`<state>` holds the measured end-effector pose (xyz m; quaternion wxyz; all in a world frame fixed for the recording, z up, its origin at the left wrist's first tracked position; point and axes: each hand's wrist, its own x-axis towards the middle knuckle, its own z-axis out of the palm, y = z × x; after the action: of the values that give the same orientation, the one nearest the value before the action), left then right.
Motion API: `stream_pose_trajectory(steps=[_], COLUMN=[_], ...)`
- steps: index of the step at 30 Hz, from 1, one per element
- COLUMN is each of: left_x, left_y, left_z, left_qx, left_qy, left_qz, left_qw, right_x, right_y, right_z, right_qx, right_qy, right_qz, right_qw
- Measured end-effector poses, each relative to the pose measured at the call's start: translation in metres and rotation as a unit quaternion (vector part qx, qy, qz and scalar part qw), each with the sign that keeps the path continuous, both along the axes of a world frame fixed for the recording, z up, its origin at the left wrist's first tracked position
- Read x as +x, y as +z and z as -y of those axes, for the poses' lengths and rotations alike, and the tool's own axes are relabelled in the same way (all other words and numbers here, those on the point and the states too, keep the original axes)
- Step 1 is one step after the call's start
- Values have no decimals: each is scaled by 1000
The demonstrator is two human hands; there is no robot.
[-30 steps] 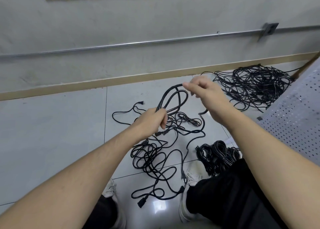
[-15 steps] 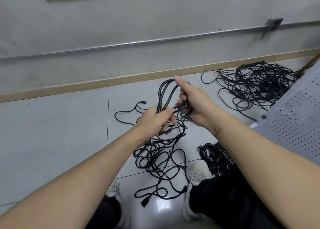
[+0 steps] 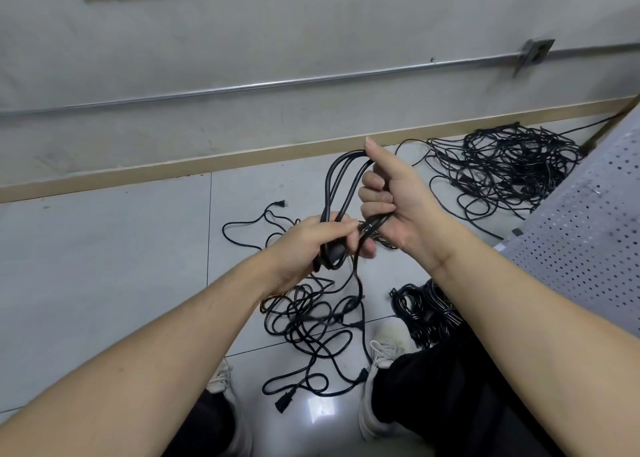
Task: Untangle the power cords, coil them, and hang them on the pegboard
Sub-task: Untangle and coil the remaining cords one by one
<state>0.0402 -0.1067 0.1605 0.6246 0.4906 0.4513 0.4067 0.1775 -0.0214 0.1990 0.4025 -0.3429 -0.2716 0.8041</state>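
Both hands grasp one black power cord point(image 3: 341, 183), folded into long glossy loops above the floor: the left hand point(image 3: 313, 245) clenches its base, the right hand point(image 3: 391, 197) curls around the strands.

left hand point(image 3: 318, 245) fingers curled, right hand point(image 3: 391, 200) clenched, thumb up

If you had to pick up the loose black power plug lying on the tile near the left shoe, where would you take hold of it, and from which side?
Probably by the black plug body itself, pinched across its two long sides from above. It lies flat on the grey floor tile with its cord running off up and to the right, so the blocky moulded body gives a firmer hold than the thin cord and stands clear of the tangled loose cords.
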Motion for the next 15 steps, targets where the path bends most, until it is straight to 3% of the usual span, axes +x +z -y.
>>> stream_pose_trajectory(steps=[5,9,15], left_x=[2,5,5], left_y=[3,12,8], left_z=[1,2,3], left_qx=[-48,-61,-55], left_qy=[-9,-16,100], left_qz=[86,89,37], left_qw=[995,994,993], right_x=[-5,-8,-14], right_y=[-3,-6,-16], right_z=[2,0,1], right_qx=[115,136,97], right_qy=[-34,-44,37], right_qz=[126,147,111], right_qw=[985,979,988])
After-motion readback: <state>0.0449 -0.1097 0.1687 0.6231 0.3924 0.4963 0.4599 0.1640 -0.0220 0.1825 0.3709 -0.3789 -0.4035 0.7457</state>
